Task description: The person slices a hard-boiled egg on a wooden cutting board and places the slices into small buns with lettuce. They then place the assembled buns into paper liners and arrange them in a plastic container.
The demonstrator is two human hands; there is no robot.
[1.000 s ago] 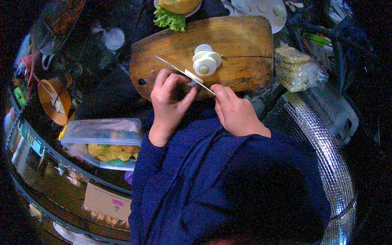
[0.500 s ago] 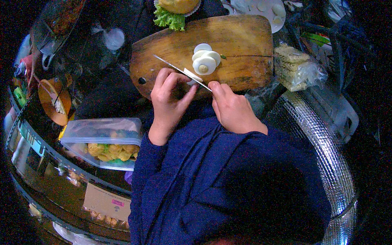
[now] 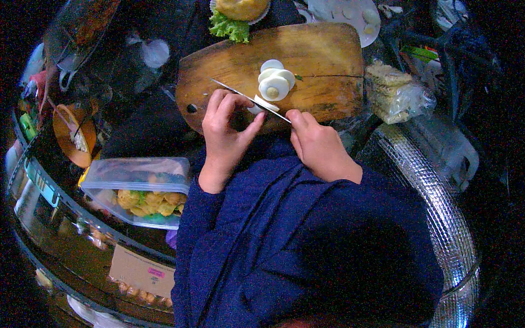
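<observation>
My right hand (image 3: 322, 146) grips a thin-bladed knife (image 3: 229, 88), which slants across the near side of a wooden cutting board (image 3: 219, 63). Pinched in the fingers of my left hand (image 3: 223, 131) is a boiled egg (image 3: 254, 110), partly hidden by the fingers. The blade runs between this egg and a cut white slice (image 3: 267, 103) lying just beyond it. Farther up the board, several egg slices (image 3: 273, 87) overlap in a small pile, the nearest showing a pale yolk.
A filled bun (image 3: 243, 9) with lettuce (image 3: 229, 27) sits beyond the board. Right of it are a pale round plate (image 3: 353, 19) and bagged bread-like pieces (image 3: 385, 90). At left stand a clear plastic container (image 3: 134, 177) of yellowish food and an orange bowl (image 3: 64, 139). Silver foil sheeting (image 3: 437, 202) curves along the right.
My right hand and the knife have shifted slightly right and nearer to me. The cut slice now lies a little farther right along the blade. My left hand stays nearly in place.
</observation>
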